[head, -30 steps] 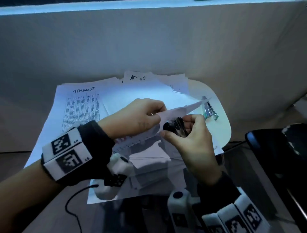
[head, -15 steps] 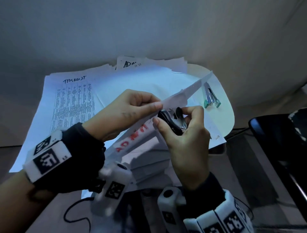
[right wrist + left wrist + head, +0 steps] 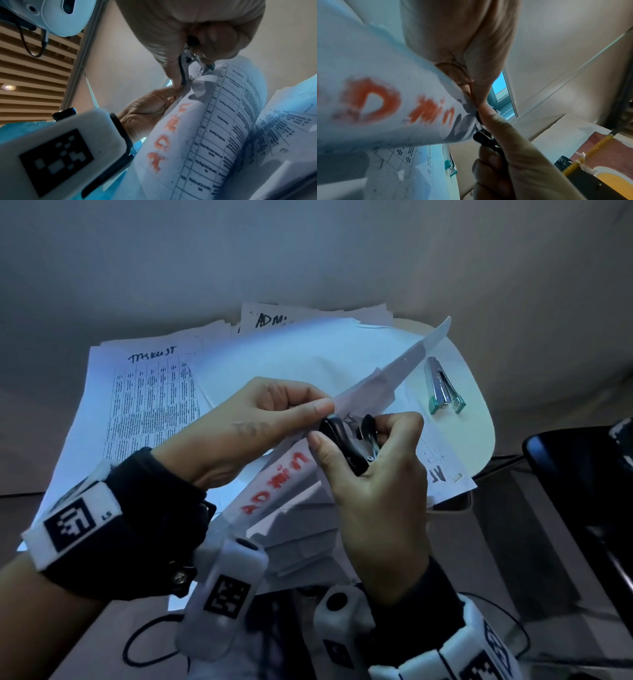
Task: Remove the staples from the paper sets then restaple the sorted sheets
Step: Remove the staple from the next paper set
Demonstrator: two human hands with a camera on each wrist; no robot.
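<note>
Lifting since before, paper set seemingly meets staple remover higher.

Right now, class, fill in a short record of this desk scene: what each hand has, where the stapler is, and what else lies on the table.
left hand: left hand pinches the corner of the paper set marked in red, lifted off the table
right hand: right hand grips the black staple remover, its metal claws at the pinched corner
stapler: stapler lies untouched on the table, beyond the hands to the right
other papers: loose sheets spread flat, one headed in black handwriting
staple: too small to tell if it is out
</note>
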